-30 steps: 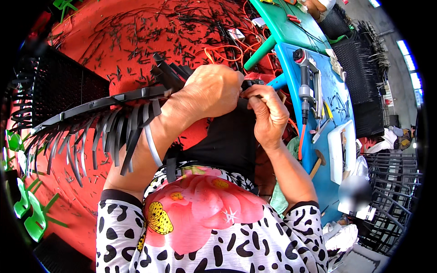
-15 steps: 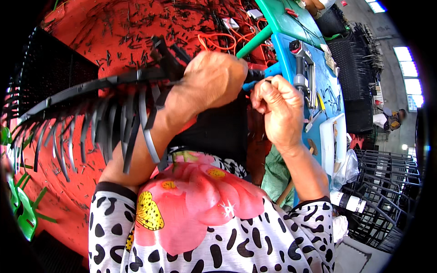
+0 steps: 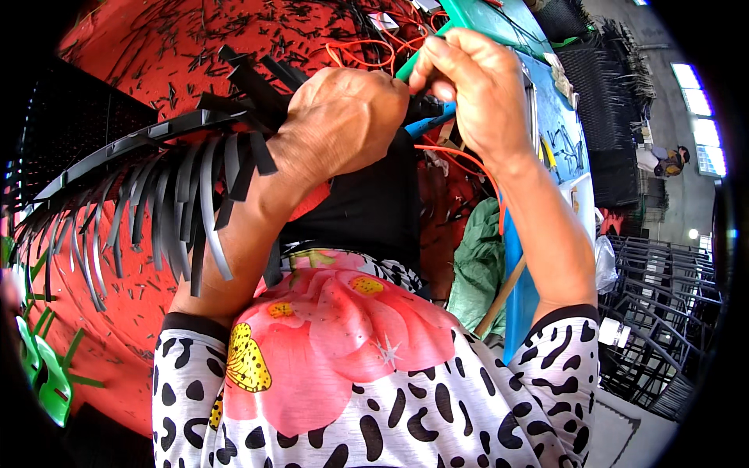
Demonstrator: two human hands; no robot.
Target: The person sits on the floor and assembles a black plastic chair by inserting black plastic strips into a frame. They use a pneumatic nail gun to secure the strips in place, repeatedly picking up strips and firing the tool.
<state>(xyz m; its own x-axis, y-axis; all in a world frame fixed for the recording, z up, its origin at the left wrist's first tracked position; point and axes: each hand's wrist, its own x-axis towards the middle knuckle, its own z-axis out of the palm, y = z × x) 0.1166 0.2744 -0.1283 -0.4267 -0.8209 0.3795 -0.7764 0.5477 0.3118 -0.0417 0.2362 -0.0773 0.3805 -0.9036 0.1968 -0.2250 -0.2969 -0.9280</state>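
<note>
My left hand (image 3: 339, 113) is closed in a fist around one end of a black strip-wrapped frame piece (image 3: 133, 148). From the frame's long curved edge hang many flat black plastic strips (image 3: 183, 187), and some drape over my left forearm. Short strip ends (image 3: 253, 86) stick out beside the fist. Just right of it, my right hand (image 3: 476, 86) is raised with thumb and fingers pinched together. What the pinch holds, if anything, is too small to make out. A dark end of the piece and a blue tube (image 3: 429, 121) show between the hands.
Black strip scraps litter the red floor (image 3: 117, 288). Orange cords (image 3: 359, 51) lie beyond my hands. A blue table (image 3: 558, 117) stands at right, with a green sack (image 3: 480, 261) near its side. Green plastic pieces (image 3: 51, 374) are at lower left, black metal frames (image 3: 655, 312) at right.
My right hand has moved up and away from me, still pinched. My left fist has shifted slightly left, and the hanging strips swing less. The nail gun on the blue table is now hidden.
</note>
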